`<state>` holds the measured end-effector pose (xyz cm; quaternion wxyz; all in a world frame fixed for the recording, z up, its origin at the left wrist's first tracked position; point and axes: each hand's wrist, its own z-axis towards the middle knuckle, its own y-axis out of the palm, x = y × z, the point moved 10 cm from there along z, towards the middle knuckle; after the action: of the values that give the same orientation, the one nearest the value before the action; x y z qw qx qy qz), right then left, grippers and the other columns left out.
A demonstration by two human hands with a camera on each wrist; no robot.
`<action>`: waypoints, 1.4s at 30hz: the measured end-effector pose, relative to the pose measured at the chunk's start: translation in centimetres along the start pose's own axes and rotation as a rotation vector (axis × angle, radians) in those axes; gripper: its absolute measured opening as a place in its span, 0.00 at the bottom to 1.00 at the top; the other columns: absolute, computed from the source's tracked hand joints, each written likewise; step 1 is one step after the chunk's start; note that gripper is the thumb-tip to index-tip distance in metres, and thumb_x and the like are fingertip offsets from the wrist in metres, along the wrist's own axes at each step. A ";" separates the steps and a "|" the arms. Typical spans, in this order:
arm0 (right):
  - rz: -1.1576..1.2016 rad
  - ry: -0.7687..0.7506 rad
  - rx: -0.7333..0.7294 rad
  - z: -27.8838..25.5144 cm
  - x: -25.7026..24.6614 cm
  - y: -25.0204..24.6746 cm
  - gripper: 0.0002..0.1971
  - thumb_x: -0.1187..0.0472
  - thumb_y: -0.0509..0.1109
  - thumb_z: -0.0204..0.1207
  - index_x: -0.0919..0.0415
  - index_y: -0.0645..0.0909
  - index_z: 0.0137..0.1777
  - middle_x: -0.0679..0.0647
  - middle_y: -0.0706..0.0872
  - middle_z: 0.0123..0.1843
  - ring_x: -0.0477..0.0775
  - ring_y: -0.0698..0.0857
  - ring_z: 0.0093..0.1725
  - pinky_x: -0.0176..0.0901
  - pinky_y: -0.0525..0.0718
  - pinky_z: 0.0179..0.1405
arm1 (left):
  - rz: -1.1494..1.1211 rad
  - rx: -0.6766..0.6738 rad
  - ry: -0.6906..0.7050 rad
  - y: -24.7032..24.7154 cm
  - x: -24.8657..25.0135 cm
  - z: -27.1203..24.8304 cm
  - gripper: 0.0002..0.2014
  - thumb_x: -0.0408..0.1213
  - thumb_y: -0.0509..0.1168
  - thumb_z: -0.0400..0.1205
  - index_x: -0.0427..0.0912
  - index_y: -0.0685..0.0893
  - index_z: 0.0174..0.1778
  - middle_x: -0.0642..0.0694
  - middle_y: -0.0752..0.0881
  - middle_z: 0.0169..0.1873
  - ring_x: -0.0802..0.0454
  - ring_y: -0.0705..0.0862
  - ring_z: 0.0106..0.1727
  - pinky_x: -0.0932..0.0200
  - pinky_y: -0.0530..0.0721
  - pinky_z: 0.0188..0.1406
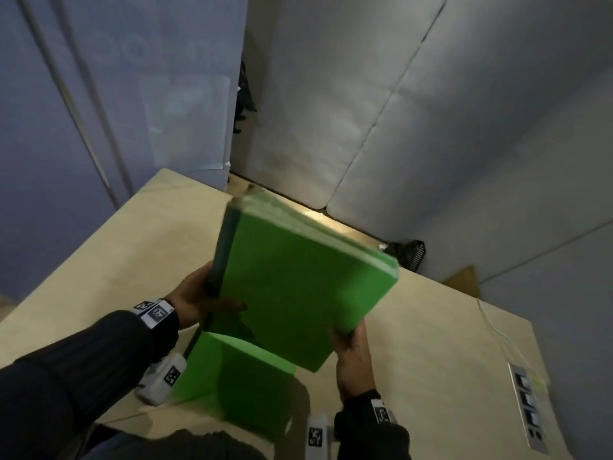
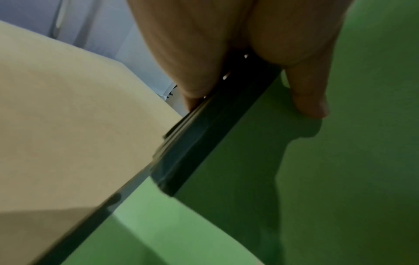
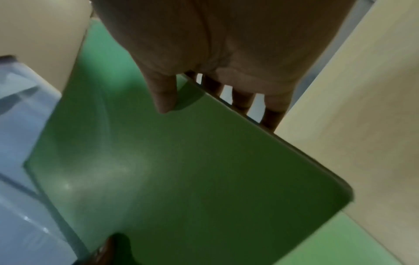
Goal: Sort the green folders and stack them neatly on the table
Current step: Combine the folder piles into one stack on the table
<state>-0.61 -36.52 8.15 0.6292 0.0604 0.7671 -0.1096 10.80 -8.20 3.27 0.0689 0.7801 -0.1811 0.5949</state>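
Nearest you, one green folder (image 1: pixel 232 380) lies flat on the worktop (image 1: pixel 431 360), below and between your hands. Above it you hold a stack (image 1: pixel 298 280) of green folders tilted in the air. Your left hand (image 1: pixel 195 300) grips its dark spine, thumb on the cover, fingers underneath. Your right hand (image 1: pixel 353 356) pinches the near right corner, thumb (image 3: pixel 163 96) on top, fingers (image 3: pixel 272 116) spread under the edge. Right of your right hand a white cable (image 1: pixel 497 333) runs to a socket panel (image 1: pixel 530 410) set in the worktop. Beyond the stack, past the far edge, a dark basket (image 1: pixel 409 254) sits at the foot of grey panels (image 1: pixel 398 111).
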 end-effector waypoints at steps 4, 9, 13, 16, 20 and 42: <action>-0.162 0.042 -0.074 -2.0 3.4 0.4 0.25 0.66 0.57 0.87 0.38 0.63 0.77 0.29 0.81 0.67 0.23 0.80 0.61 0.19 0.80 0.54 | -0.078 -0.096 -0.038 2.1 -2.3 -2.0 0.37 0.74 0.84 0.40 0.72 0.92 0.48 0.58 0.96 0.47 0.61 0.94 0.45 0.59 0.95 0.38; -0.357 0.225 -0.150 -2.9 8.9 1.3 0.23 0.31 0.58 0.75 0.31 0.68 0.69 0.37 0.79 0.66 0.34 0.78 0.63 0.56 0.76 0.76 | -0.068 -0.053 -0.031 4.3 -6.1 -3.7 0.85 0.68 0.85 0.24 0.35 0.67 0.81 0.38 0.81 0.67 0.36 0.81 0.67 0.73 0.90 0.40; -0.278 0.211 -0.112 -1.9 9.0 1.1 0.23 0.44 0.59 0.83 0.31 0.59 0.76 0.30 0.77 0.66 0.28 0.78 0.60 0.51 0.75 0.71 | -0.094 -0.144 -0.095 4.4 -6.0 -2.6 0.57 0.62 0.90 0.32 0.49 0.82 0.60 0.52 0.90 0.52 0.52 0.91 0.56 0.57 0.96 0.40; -0.328 0.213 -0.107 -1.0 8.2 0.6 0.29 0.55 0.60 0.86 0.32 0.53 0.80 0.24 0.76 0.60 0.43 0.81 0.60 0.54 0.76 0.72 | -0.016 -0.097 -0.154 3.2 -5.7 -0.8 0.31 0.41 0.92 0.56 0.49 0.88 0.54 0.53 0.94 0.46 0.34 0.89 0.65 0.41 0.95 0.53; -0.320 0.166 -0.086 0.1 7.8 -0.7 0.25 0.60 0.65 0.83 0.32 0.66 0.72 0.32 0.83 0.64 0.44 0.84 0.66 0.58 0.82 0.70 | 0.034 -0.073 -0.157 2.5 -3.4 0.1 0.39 0.60 0.88 0.49 0.51 0.91 0.56 0.51 0.97 0.47 0.49 0.95 0.52 0.42 0.94 0.58; -0.614 0.620 -0.101 0.1 17.5 2.3 0.12 0.55 0.70 0.76 0.63 0.82 0.54 0.60 0.85 0.55 0.61 0.85 0.52 0.55 0.85 0.55 | 0.909 -0.107 -0.513 0.1 -12.6 -0.4 0.42 0.66 0.76 0.69 0.40 0.74 0.68 0.44 0.73 0.54 0.45 0.80 0.52 0.50 0.86 0.48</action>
<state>-3.50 -35.12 -9.22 0.3093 -0.1713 0.9065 -0.2306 7.56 -5.59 -8.61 -0.2030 0.7386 -0.5428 0.3445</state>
